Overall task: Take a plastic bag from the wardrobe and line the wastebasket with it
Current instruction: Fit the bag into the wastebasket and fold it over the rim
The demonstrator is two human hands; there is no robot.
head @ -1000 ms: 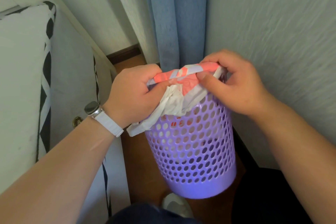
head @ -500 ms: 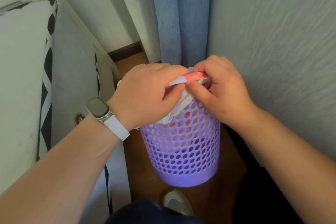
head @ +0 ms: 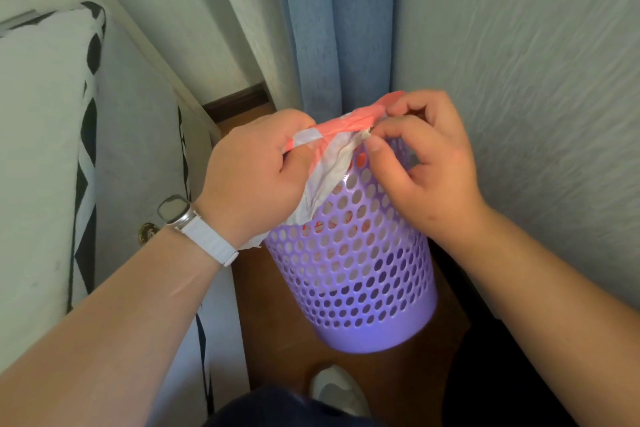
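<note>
Pinching the bag [head: 332,149] over the basket [head: 349,270] mouth: left hand [head: 256,177] is clamped on the bunched red-white plastic above the basket's left rim, right hand [head: 426,163] nips its edge between thumb and fingertips above the far rim, likely to part the layers. Bag hangs partly inside the basket. Versus half a second ago, hands have spread apart, showing more plastic.

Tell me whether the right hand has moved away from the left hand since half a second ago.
Yes. The right hand has pulled off toward the wall, opening a gap from the left hand and stretching the plastic bag above the wastebasket.
</note>
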